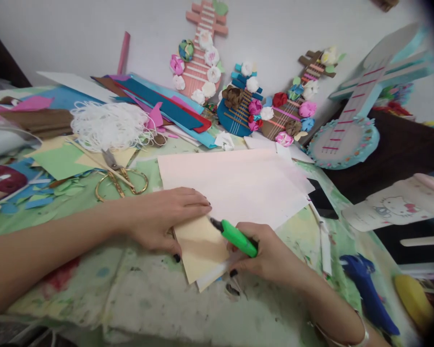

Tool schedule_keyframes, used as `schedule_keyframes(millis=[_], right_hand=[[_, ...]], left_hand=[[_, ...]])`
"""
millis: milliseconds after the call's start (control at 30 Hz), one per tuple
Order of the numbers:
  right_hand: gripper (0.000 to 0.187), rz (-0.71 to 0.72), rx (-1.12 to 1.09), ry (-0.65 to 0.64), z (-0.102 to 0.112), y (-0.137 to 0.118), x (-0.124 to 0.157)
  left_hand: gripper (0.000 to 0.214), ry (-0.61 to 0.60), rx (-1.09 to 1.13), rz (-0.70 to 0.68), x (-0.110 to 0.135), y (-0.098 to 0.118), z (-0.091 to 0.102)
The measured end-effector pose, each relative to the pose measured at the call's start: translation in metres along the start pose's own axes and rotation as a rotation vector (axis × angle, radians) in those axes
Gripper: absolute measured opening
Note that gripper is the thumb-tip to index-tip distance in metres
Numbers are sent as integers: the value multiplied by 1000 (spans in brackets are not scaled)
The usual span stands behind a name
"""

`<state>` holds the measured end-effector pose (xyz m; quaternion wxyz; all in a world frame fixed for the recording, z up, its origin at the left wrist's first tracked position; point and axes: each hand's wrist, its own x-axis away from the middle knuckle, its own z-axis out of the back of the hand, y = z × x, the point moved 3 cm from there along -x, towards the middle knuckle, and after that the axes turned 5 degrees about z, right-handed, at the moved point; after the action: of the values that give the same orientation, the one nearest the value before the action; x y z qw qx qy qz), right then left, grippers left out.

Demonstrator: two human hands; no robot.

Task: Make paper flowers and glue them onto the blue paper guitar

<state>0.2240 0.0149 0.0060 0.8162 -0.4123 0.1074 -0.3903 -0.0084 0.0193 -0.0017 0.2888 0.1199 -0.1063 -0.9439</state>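
Note:
My left hand (166, 214) lies flat with its fingers stretched out, pressing on the upper left edge of a small cream paper piece (198, 258). In my right hand (265, 253) is a bright green marker (240, 239), its dark tip pointing up and left over the cream paper, near my left fingertips. Whether the tip touches the paper I cannot tell. The lower fingers of my right hand rest by the cream paper's right edge. A white layer shows under its lower right side. Behind both hands lies a large pale pink-white sheet (235, 178).
Gold-handled scissors (121, 180) and tangled white string (108, 124) lie left. Coloured sheets (159, 103) are piled behind. Decorated paper guitars (198, 72) lean against the wall. To the right are a phone (321, 198), a blue glue gun (369, 289) and a yellow roundish object (414, 301).

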Motion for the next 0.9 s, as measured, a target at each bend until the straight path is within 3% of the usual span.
schedule_keyframes(millis=[167, 333, 533, 600, 733, 833, 900], right_hand=[[19, 127, 214, -104, -2, -6, 4], [12, 211, 305, -194, -2, -10, 7], [11, 69, 194, -231, 39, 2, 15], [12, 16, 184, -151, 58, 12, 17], [16, -64, 305, 184, 79, 28, 15], [15, -80, 323, 338, 68, 29, 8], [14, 7, 261, 310, 52, 23, 3]], left_hand=[[83, -44, 62, 87, 6, -11, 3], [71, -50, 89, 92, 4, -13, 5], [70, 21, 156, 30, -1, -9, -3], [78, 0, 172, 18, -1, -8, -5], [92, -35, 164, 44, 2, -8, -2], [81, -22, 137, 66, 4, -8, 2], [75, -1, 124, 69, 3, -9, 5]])
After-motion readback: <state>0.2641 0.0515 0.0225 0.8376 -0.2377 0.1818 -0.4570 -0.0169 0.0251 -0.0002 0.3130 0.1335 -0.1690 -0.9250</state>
